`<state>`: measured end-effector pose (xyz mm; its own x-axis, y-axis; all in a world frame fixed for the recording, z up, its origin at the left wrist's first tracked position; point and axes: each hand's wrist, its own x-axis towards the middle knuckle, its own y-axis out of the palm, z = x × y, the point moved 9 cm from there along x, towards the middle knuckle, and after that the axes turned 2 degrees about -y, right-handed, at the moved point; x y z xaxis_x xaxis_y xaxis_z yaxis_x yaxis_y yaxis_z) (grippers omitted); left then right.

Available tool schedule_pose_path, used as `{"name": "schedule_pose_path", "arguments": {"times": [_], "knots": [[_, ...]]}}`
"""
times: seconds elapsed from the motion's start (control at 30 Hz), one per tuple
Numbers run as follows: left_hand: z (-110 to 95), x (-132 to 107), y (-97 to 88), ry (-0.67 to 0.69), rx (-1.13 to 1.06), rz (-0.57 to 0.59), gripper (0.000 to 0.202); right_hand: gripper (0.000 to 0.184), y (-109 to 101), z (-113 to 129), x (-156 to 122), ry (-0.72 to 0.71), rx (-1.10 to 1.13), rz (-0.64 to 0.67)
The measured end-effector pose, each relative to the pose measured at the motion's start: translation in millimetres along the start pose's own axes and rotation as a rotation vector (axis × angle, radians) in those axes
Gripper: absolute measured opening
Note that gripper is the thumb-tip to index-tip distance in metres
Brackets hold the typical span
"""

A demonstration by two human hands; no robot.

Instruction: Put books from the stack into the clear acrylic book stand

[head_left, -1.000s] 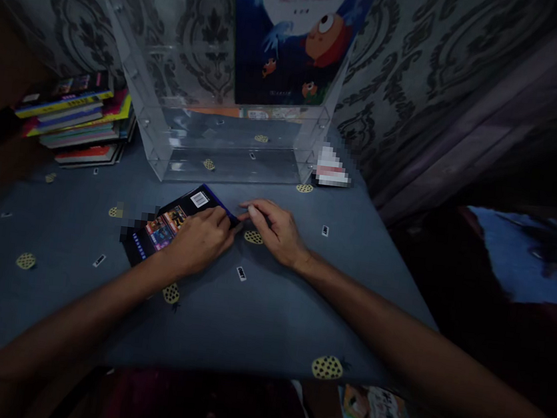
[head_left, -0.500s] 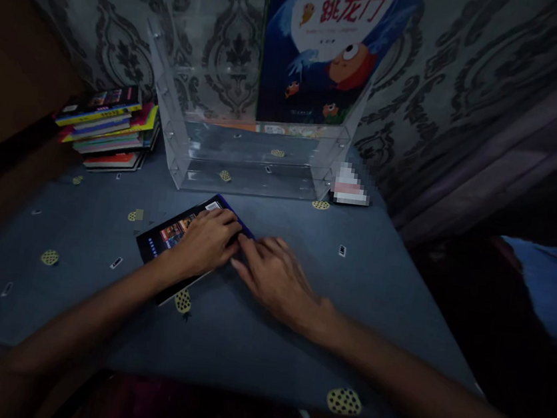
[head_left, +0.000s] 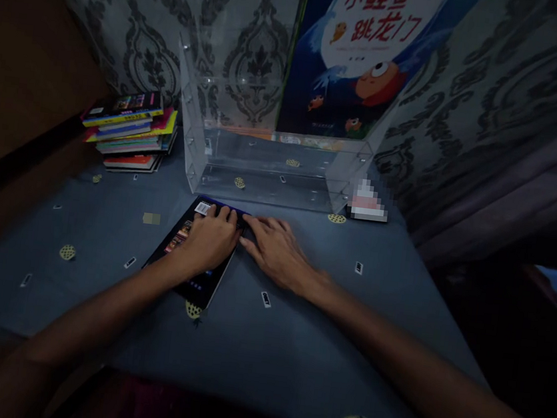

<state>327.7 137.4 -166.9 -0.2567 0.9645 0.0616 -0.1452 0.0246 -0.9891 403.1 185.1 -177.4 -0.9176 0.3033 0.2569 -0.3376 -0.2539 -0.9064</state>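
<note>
A dark thin book [head_left: 206,280] lies flat on the blue tablecloth, turned at an angle, with a barcode and small colour pictures on its upward cover. My left hand [head_left: 212,238] rests palm down across the cover, its fingers slightly apart and pointing to the far edge. Beside the book's right edge is my right hand [head_left: 278,252], thumb and forefinger stretched toward the far right corner. Its fingertips seem to touch that corner; its other fingers are partly hidden. Just beyond the book stands a clear acrylic rack [head_left: 264,197].
Several books are piled in a stack [head_left: 129,128] at the back left. A blue picture book [head_left: 341,102] with orange fish stands upright in the rack. A blurred-out white item [head_left: 367,202] sits right of the rack. The tablecloth [head_left: 303,346] ends at a slanting right edge.
The book has turned on the table, its barcode end swinging to the left and its near end to the right. Both hands stay at it. The camera view has shifted slightly.
</note>
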Motion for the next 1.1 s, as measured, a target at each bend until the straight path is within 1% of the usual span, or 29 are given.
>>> {"name": "schedule_pose_path", "arguments": {"times": [0.2, 0.4, 0.57, 0.7, 0.83, 0.97, 1.1], "knots": [[16.0, 5.2, 4.4, -0.095, 0.059, 0.003, 0.037, 0.043, 12.9, -3.6, 23.9, -0.058, 0.049, -0.013], [26.3, 12.2, 6.6, -0.133, 0.043, 0.037, 0.041, 0.042, 19.2, -8.5, 43.2, -0.056, 0.021, -0.015], [32.1, 14.9, 4.8, -0.125, 0.041, 0.044, 0.042, 0.041, 24.3, -16.9, 52.5, -0.035, 0.025, -0.036], [35.1, 11.3, 5.3, -0.052, 0.002, 0.038, 0.041, 0.041, 27.6, -20.6, 53.4, -0.052, 0.033, -0.040], [38.7, -0.6, 9.0, 0.073, -0.088, 0.046, 0.041, 0.043, 28.6, -20.9, 52.0, -0.055, 0.034, -0.022], [38.7, -22.3, 8.1, 0.234, -0.174, 0.033, 0.040, 0.044, 28.3, -20.3, 51.4, -0.054, 0.010, -0.023], [32.6, -50.3, 2.6, 0.365, -0.233, 0.016, 0.039, 0.045, 30.9, -21.4, 51.7, -0.040, -0.024, -0.001]]}}
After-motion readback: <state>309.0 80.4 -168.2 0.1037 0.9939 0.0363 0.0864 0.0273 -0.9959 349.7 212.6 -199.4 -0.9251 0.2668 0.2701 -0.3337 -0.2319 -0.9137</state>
